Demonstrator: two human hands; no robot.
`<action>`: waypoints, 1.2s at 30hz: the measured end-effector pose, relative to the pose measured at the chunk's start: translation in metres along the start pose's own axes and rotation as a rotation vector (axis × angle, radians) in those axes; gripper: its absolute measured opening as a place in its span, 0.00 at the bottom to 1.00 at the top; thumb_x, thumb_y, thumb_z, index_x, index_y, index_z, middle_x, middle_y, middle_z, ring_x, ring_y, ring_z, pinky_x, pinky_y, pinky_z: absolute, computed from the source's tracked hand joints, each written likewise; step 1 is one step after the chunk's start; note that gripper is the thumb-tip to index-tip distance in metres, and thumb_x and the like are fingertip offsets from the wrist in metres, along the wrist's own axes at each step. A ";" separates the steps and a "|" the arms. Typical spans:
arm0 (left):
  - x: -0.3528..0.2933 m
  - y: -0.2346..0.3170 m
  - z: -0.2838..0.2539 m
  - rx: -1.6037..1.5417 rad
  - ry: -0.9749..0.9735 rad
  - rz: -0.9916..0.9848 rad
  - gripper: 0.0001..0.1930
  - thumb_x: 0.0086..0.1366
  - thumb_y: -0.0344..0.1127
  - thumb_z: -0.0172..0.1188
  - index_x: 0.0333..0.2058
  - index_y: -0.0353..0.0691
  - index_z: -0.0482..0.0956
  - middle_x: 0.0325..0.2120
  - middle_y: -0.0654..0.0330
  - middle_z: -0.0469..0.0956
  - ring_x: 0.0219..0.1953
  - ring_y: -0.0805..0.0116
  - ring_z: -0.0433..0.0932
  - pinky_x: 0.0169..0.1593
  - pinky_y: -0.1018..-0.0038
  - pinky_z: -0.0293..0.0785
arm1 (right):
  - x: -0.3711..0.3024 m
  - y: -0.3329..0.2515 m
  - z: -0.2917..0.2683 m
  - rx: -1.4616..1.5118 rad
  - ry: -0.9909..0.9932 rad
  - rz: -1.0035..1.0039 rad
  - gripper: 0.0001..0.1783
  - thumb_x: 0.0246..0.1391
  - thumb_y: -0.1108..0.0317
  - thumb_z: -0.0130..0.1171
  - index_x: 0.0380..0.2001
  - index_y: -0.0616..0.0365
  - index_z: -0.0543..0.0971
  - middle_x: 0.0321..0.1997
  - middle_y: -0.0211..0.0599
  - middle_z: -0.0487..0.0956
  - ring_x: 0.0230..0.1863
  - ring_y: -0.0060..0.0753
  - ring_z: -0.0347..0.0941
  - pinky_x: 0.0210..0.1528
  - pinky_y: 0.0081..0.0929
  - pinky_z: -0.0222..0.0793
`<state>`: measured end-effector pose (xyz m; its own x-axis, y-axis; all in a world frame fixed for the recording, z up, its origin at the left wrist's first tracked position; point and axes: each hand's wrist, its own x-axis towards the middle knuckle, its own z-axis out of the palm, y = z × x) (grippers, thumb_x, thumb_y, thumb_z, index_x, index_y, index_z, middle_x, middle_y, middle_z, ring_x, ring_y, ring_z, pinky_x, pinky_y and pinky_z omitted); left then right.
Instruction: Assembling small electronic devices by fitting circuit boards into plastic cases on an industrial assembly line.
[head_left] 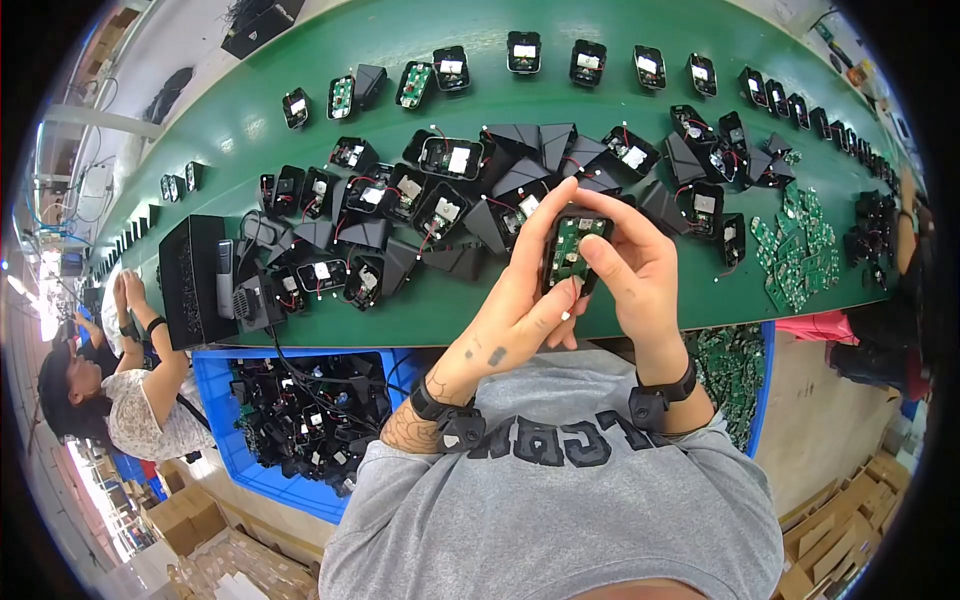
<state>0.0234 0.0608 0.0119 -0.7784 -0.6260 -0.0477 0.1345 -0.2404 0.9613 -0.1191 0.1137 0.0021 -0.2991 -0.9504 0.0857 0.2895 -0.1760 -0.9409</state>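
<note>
Close in front of my chest, both hands cradle a small black plastic housing (603,229) with a green circuit board (566,240) in its open face. My left hand (520,285) wraps the left side, its thumb at the board's lower end. My right hand (642,262) closes round the right side, with the thumb pressing on the board. A small white connector (565,316) sticks out below the left thumb. The housing's underside is hidden by my fingers. Beyond my hands lie several similar black housings (441,213) with wires and white parts inside.
A green bench (400,318) carries a row of housings along its far side and a pile of green circuit boards (797,245) at right. A black box (192,282) stands at left. Blue bins (288,503) of parts sit below the edge. Another person (150,400) works at left.
</note>
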 end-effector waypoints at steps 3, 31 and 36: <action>0.000 -0.001 -0.002 0.036 -0.022 0.000 0.37 0.64 0.23 0.41 0.69 0.50 0.38 0.28 0.58 0.71 0.19 0.77 0.70 0.25 0.79 0.72 | 0.003 -0.003 0.003 0.019 0.005 0.044 0.23 0.54 0.74 0.60 0.53 0.66 0.72 0.38 0.36 0.78 0.30 0.21 0.75 0.26 0.17 0.73; 0.018 -0.017 -0.002 -0.418 0.067 -0.097 0.33 0.60 0.37 0.50 0.63 0.48 0.47 0.48 0.53 0.67 0.42 0.60 0.78 0.29 0.69 0.81 | 0.006 0.010 -0.023 -0.564 -0.039 -0.607 0.04 0.46 0.75 0.62 0.29 0.59 0.80 0.31 0.36 0.81 0.46 0.42 0.74 0.63 0.54 0.57; 0.021 -0.031 -0.019 -0.481 -0.047 -0.295 0.26 0.58 0.34 0.53 0.55 0.45 0.57 0.29 0.57 0.74 0.19 0.70 0.75 0.16 0.80 0.69 | 0.005 0.011 -0.015 -0.429 -0.065 -0.527 0.02 0.48 0.76 0.56 0.27 0.60 0.76 0.26 0.36 0.77 0.41 0.37 0.74 0.63 0.56 0.56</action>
<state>0.0147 0.0408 -0.0237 -0.8503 -0.4499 -0.2729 0.1628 -0.7180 0.6767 -0.1311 0.1104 -0.0128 -0.2425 -0.7817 0.5746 -0.2703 -0.5144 -0.8138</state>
